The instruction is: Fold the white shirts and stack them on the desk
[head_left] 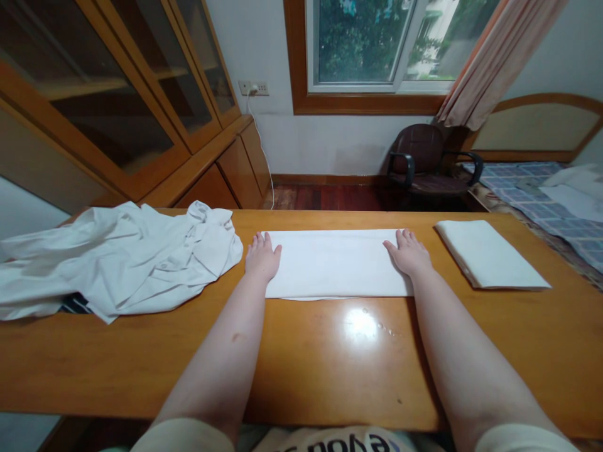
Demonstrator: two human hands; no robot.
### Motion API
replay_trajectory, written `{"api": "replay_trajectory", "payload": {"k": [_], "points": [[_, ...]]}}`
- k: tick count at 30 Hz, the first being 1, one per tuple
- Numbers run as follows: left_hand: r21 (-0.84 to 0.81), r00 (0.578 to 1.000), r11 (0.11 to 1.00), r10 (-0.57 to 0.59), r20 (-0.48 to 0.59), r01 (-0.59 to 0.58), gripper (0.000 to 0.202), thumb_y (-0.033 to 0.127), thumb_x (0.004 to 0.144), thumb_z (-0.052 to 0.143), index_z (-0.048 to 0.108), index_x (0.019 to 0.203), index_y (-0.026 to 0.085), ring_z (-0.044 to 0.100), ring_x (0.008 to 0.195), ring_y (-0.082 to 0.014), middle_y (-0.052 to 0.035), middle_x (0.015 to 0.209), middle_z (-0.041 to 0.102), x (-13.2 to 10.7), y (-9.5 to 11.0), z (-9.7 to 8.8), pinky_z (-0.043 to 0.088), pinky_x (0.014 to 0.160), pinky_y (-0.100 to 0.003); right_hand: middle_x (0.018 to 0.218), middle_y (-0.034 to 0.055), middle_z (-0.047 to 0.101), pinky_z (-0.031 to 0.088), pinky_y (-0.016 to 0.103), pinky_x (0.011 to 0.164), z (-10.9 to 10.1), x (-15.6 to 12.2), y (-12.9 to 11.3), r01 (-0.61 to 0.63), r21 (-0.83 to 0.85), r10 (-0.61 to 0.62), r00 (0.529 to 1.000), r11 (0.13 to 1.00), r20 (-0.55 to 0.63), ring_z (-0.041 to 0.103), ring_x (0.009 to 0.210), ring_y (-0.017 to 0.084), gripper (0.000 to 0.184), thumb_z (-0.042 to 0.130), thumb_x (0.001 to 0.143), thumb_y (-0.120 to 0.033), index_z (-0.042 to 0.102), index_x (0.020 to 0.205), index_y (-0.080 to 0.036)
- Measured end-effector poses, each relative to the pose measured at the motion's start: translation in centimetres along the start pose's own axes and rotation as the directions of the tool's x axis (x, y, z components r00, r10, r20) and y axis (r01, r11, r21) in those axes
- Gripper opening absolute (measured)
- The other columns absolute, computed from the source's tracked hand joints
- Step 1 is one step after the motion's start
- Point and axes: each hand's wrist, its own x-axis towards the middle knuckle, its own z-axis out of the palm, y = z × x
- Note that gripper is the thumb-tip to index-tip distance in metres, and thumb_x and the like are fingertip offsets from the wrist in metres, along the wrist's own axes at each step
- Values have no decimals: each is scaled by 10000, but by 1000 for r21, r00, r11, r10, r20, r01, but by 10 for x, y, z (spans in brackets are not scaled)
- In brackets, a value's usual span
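A white cloth (336, 263), folded into a long flat strip, lies crosswise on the wooden table (320, 370) in front of me. My left hand (264, 256) rests flat on its left end, fingers stretched out and pointing away from me. On the right end lies my right hand (409, 252), also flat, with its thumb spread toward the middle. Between the hands the cloth looks smooth, and a thin lower layer shows along its near edge. Neither hand grips anything.
A rumpled white shirt (164, 257) with buttons is heaped at the table's left. To the right lies a neatly folded white cloth (494, 254). Beyond the table are a glass-door cabinet (230, 157), an office chair (421, 157) and a bed (532, 188).
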Motion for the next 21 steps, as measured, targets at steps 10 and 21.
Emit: {"api": "replay_trajectory", "payload": {"k": [10,21], "points": [[-141,997,989,-47,-56,39,669,408,913,332,277,1439,-2,210,1408,-305,-234,1508,242,1,1,-8,208,1140,-427,1511,168,289,134,450,1141,6,8,34,-68,460,136,984,885,-117,226,1403,263,665,301,919,-487,334,1442,-78],[-321,983,938,-165,-83,130,436,310,868,408,602,1200,106,585,1103,-282,-153,1178,644,-26,-36,-36,441,959,-381,1260,136,588,468,339,923,10,4,63,64,911,339,916,408,-216,578,1125,186,479,290,912,-368,517,1274,-152]]}}
